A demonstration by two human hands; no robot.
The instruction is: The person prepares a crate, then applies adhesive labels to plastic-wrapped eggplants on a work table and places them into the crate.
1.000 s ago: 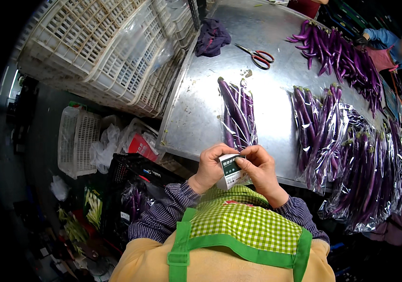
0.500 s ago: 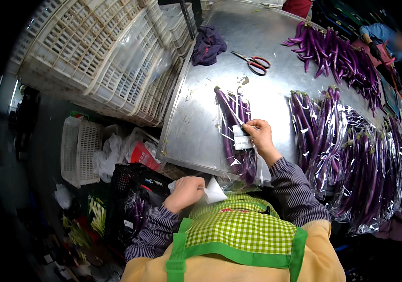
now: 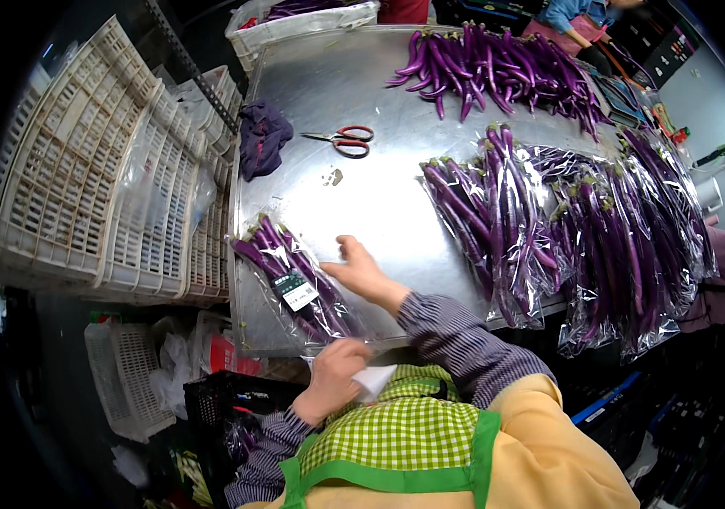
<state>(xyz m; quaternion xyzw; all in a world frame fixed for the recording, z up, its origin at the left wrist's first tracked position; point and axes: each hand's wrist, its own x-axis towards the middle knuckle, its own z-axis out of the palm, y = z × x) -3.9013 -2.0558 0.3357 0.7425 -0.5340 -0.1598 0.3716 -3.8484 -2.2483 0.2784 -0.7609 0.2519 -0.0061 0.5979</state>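
The person wears a plain, pale yellow top (image 3: pixel 540 450), loose and softly creased over the shoulder and upper arm. Below it, a dark purplish-blue right sleeve (image 3: pixel 468 343) with fine pale stripes covers the forearm down to the wrist, wrinkled along its length; the left sleeve (image 3: pixel 265 454) matches. Over the chest lies an apron (image 3: pixel 396 433) in lime green and white gingham, edged with wide, solid bright green trim (image 3: pixel 483 458). The right hand (image 3: pixel 361 270) and left hand (image 3: pixel 333 380) are bare.
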